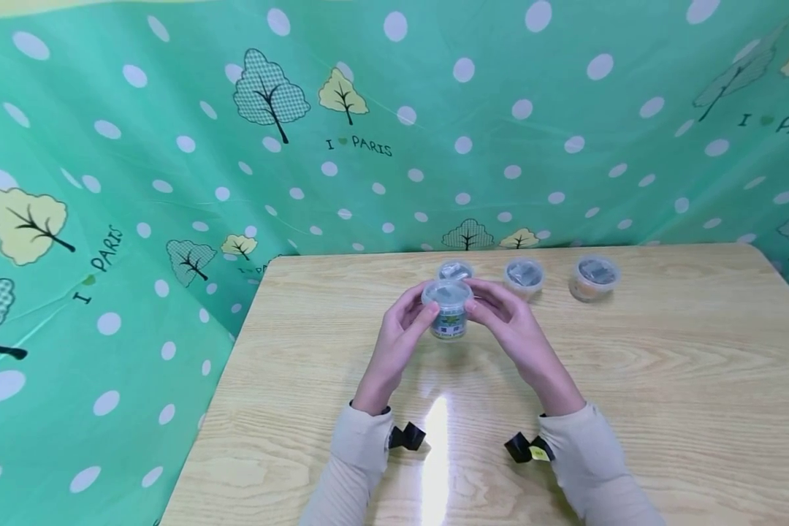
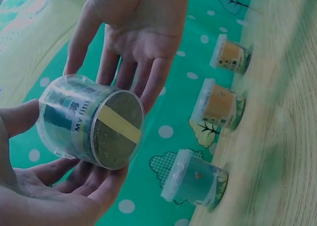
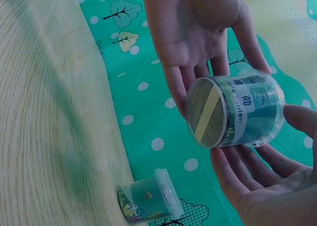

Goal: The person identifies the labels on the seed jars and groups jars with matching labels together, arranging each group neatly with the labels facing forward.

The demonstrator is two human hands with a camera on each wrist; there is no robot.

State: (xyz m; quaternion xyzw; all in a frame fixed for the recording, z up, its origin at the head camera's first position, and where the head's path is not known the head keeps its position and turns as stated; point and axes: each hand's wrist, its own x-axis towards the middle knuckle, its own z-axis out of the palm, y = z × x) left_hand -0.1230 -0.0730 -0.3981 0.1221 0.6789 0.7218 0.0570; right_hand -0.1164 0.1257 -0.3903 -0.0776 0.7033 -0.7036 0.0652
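Note:
Both hands hold a clear plastic cup [image 1: 448, 321] with a lid and a printed label, raised above the table. My left hand [image 1: 394, 336] grips its left side, the thumb on the near side by the rim and the fingers behind. From the right, my right hand [image 1: 519, 329] grips it in the same way. The wrist views show the cup tilted, with "My little garden" lettering on the label [image 3: 242, 104]. Dark brown material and a pale yellow strip [image 2: 119, 123] show through its bottom.
Three similar lidded cups stand along the table's back edge: a greenish one [image 2: 195, 181] behind the held cup, then two with orange-brown contents, a middle cup [image 1: 524, 275] and a right cup [image 1: 595, 279]. A green dotted cloth [image 1: 394, 146] hangs behind the wooden table [image 1: 664, 380].

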